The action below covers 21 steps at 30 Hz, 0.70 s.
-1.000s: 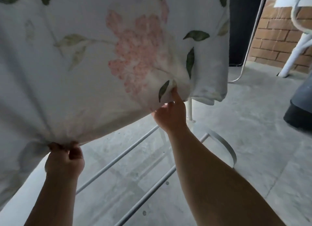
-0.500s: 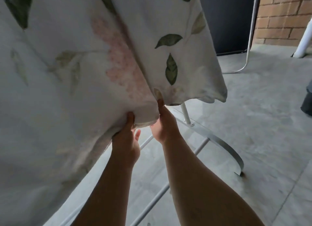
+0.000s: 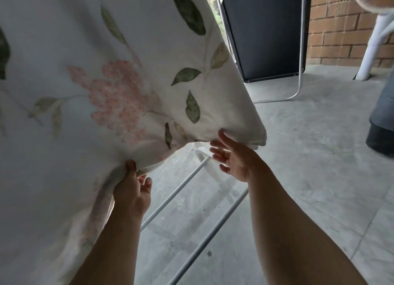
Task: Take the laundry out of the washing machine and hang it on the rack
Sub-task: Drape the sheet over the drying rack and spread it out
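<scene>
The floral sheet (image 3: 106,82), pinched in the left grip (image 3: 132,191) (right grip (image 3: 236,161) apart), screens the rack (image 3: 181,184); black panel (image 3: 266,33) beyond.

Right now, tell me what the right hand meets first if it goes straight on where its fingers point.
Probably the floral sheet, whose hem hangs just ahead of the right hand; the white rack rail lies beyond, depth unclear.

Both bare forearms reach up and forward. The left hand (image 3: 132,191) pinches the hem of the sheet (image 3: 128,92), thumb on its near face, fingers (image 3: 147,181) curled behind. Right of those fingers and slightly higher, the right hand (image 3: 236,160) is spread loose, palm turned inward, holding nothing.
</scene>
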Tool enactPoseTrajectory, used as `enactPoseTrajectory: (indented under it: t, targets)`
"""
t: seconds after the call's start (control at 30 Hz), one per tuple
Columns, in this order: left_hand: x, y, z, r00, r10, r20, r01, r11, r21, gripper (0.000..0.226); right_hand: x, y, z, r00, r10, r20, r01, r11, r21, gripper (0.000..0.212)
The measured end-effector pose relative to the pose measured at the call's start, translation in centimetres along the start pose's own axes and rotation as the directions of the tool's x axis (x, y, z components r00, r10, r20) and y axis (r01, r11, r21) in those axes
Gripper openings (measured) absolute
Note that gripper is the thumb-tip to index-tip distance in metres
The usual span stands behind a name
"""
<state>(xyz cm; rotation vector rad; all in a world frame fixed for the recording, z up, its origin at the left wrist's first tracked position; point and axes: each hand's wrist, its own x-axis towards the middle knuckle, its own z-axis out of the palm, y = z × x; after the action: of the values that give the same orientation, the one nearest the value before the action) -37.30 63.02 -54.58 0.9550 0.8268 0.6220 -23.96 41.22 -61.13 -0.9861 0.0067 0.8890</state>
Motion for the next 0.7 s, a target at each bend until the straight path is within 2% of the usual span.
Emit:
enactPoseTrajectory:
  t: [0.13,0.27,0.33,0.4,0.57,0.63,0.7]
  targets:
    - [-0.9,-0.4,1.1,1.000,0.007,-0.003,-0.008,0.996,-0.086,0.013,0.4,0.4,1.0,0.988,-0.046,-0.147,0.063,0.991,0.115,0.073]
    - [-1.8,-0.4,1.6,0.999,0.020,0.036,-0.015,0.989,-0.146,0.015,0.1,0.7,2.0,0.920,-0.163,-0.356,0.239,0.954,0.181,0.076]
    - [-1.8,-0.3,1.6,0.999,0.020,0.037,-0.012,0.979,-0.205,0.021,-0.2,0.2,1.6,0.905,-0.215,-0.368,0.303,0.931,0.202,0.091]
    - [-1.8,-0.3,1.5,0.999,0.014,0.044,-0.003,0.971,-0.238,0.029,-0.5,-0.4,1.0,0.902,-0.233,-0.364,0.340,0.902,0.267,0.092]
    - [-2.0,-0.7,1.2,0.996,0.000,0.089,0.021,0.971,-0.237,0.037,-0.4,-0.8,-0.9,0.911,-0.272,-0.308,0.404,0.732,0.549,0.061]
    - [-2.1,-0.8,1.1,0.993,0.003,0.116,0.024,0.972,-0.233,0.033,-0.5,-1.1,-1.1,0.906,-0.283,-0.315,0.419,0.712,0.564,0.048]
    - [-2.3,-1.0,1.3,0.992,0.010,0.129,0.019,0.975,-0.220,0.028,-0.6,-1.3,-1.5,0.887,-0.262,-0.381,0.440,0.728,0.525,0.031]
